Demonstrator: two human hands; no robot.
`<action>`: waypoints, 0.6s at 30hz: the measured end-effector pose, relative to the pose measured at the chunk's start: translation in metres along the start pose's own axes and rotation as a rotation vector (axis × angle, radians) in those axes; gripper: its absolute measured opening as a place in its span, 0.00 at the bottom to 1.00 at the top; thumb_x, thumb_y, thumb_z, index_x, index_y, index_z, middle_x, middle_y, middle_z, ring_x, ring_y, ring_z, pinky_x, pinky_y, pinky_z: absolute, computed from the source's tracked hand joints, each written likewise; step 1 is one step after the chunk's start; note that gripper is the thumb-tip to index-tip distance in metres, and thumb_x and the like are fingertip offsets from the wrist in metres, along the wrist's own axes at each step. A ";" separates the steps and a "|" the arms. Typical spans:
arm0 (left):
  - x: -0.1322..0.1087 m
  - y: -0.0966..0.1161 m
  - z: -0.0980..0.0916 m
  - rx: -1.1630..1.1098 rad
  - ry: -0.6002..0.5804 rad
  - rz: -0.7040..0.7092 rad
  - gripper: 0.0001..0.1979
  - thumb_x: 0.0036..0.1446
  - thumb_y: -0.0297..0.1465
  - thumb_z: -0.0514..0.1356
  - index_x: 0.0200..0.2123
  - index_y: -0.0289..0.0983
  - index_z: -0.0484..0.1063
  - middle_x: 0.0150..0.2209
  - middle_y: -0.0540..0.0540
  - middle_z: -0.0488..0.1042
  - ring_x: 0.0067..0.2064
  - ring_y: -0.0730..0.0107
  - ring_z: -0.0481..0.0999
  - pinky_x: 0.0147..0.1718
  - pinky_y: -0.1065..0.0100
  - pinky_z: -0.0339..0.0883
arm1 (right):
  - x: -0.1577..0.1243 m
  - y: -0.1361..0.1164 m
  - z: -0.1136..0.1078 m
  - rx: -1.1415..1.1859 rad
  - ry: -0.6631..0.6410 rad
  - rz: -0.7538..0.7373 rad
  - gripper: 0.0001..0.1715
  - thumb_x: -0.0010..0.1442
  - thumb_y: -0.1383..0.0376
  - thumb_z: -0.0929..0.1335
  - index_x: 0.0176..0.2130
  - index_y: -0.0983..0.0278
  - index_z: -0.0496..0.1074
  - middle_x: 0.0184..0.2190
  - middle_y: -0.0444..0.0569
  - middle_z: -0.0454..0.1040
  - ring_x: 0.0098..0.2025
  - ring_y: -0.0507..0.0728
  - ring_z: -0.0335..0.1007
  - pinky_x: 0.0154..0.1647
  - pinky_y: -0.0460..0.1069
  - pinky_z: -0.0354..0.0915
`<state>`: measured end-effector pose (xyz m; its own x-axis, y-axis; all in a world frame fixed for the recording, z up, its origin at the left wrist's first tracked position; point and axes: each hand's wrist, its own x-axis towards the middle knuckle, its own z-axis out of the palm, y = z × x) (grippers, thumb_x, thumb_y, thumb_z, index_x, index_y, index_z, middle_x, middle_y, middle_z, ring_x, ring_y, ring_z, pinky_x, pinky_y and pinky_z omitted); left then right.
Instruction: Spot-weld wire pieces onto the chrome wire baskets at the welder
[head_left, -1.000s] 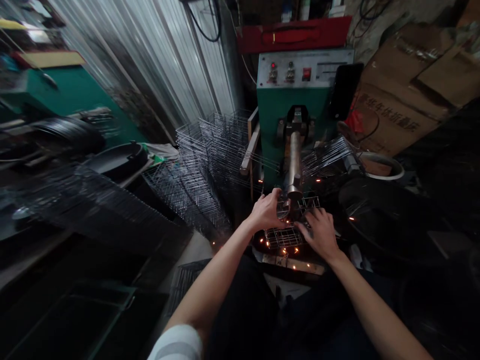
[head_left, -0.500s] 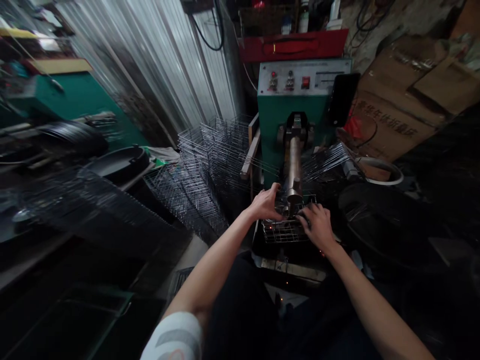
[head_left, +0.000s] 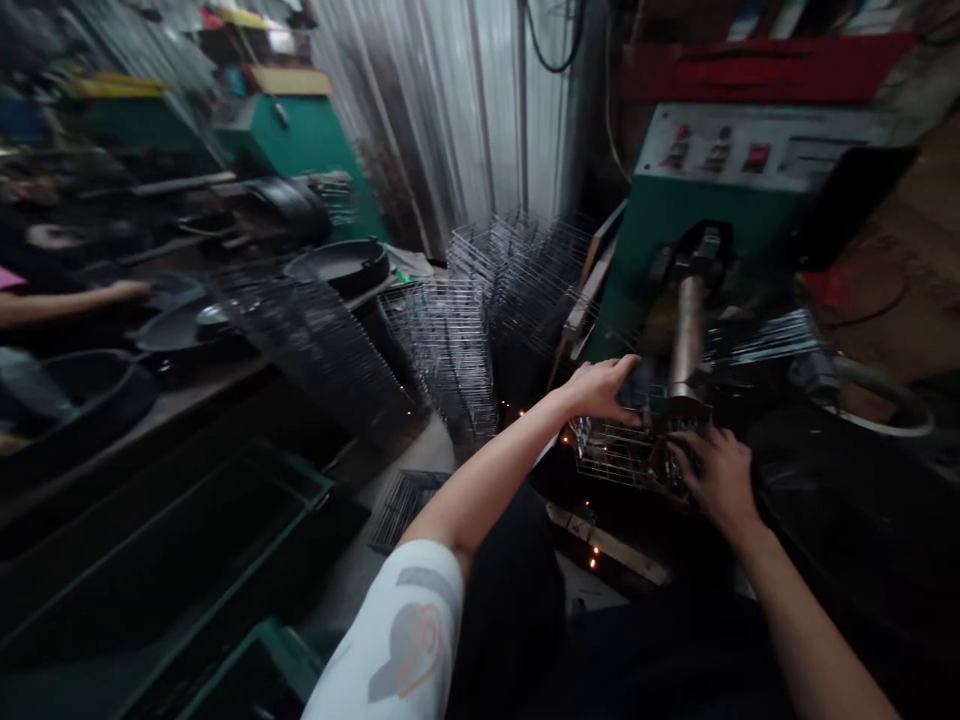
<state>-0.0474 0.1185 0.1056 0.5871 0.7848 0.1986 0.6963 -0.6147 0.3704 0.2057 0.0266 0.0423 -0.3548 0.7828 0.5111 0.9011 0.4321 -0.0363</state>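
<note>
A silvery wire grid (head_left: 611, 452) lies under the metal cylinder (head_left: 687, 335) of a green machine (head_left: 645, 235) that looks like a spot welder. My left hand (head_left: 602, 390) holds the grid's far left side, thumb toward me and fingers beyond; a gap shows between them. My right hand (head_left: 721, 478) curls its fingers on the grid's right end, just below the cylinder's tip. Small parts between the hands are dark and blurred. Orange sparks (head_left: 595, 556) fall below the grid.
Stacked wire grids (head_left: 450, 335) stand left of the machine. A wooden strip (head_left: 611, 545) lies below it. Further left are black round pans (head_left: 341, 265) on a bench, green frames (head_left: 247, 560) and another person's arm (head_left: 82, 302). Thin metal rods (head_left: 772, 338) lie at right.
The view has swung left, so the machine and both my hands appear further right. Another person's arm has come into view at left. More sparks show. My hands keep their places on the grid.
</note>
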 end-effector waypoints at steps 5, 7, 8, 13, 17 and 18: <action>-0.015 -0.026 -0.017 0.049 0.131 -0.118 0.27 0.61 0.43 0.60 0.60 0.37 0.65 0.56 0.39 0.73 0.56 0.52 0.74 0.52 0.59 0.68 | 0.014 0.029 -0.020 -0.012 -0.038 -0.011 0.20 0.68 0.54 0.62 0.43 0.62 0.78 0.41 0.57 0.73 0.43 0.66 0.66 0.39 0.57 0.60; -0.012 -0.035 -0.017 0.049 0.113 -0.128 0.22 0.63 0.40 0.58 0.57 0.37 0.69 0.55 0.39 0.74 0.57 0.54 0.74 0.54 0.61 0.67 | 0.035 0.048 -0.026 0.023 -0.040 0.048 0.21 0.68 0.54 0.62 0.43 0.64 0.78 0.43 0.60 0.74 0.45 0.67 0.67 0.41 0.57 0.62; -0.008 -0.039 -0.017 0.043 0.092 -0.117 0.20 0.64 0.39 0.57 0.56 0.37 0.71 0.54 0.40 0.75 0.57 0.56 0.74 0.55 0.62 0.67 | 0.049 0.058 -0.027 0.051 -0.062 0.078 0.21 0.68 0.55 0.62 0.44 0.65 0.78 0.44 0.62 0.75 0.46 0.66 0.68 0.42 0.57 0.63; 0.032 -0.050 -0.014 0.005 -0.088 -0.036 0.12 0.62 0.35 0.60 0.45 0.40 0.80 0.46 0.46 0.81 0.50 0.63 0.79 0.48 0.69 0.69 | 0.111 0.097 -0.012 0.238 -0.429 0.250 0.14 0.61 0.61 0.66 0.37 0.64 0.80 0.36 0.56 0.80 0.38 0.64 0.76 0.39 0.54 0.67; 0.059 -0.054 -0.013 0.022 -0.201 -0.021 0.07 0.56 0.31 0.64 0.37 0.43 0.82 0.39 0.50 0.83 0.44 0.64 0.81 0.41 0.72 0.70 | 0.129 0.116 0.004 0.353 -0.567 0.185 0.11 0.59 0.63 0.68 0.32 0.62 0.80 0.32 0.50 0.80 0.37 0.63 0.77 0.41 0.53 0.69; 0.063 -0.055 -0.011 0.033 -0.221 -0.028 0.07 0.53 0.30 0.65 0.35 0.43 0.82 0.37 0.50 0.83 0.42 0.63 0.81 0.39 0.72 0.70 | 0.130 0.119 0.007 0.363 -0.569 0.160 0.10 0.58 0.63 0.68 0.32 0.62 0.80 0.31 0.49 0.80 0.37 0.62 0.77 0.41 0.53 0.69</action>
<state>-0.0531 0.2030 0.1081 0.6412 0.7672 -0.0163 0.7244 -0.5982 0.3426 0.2646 0.1833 0.0982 -0.3900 0.9194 -0.0509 0.8477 0.3370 -0.4097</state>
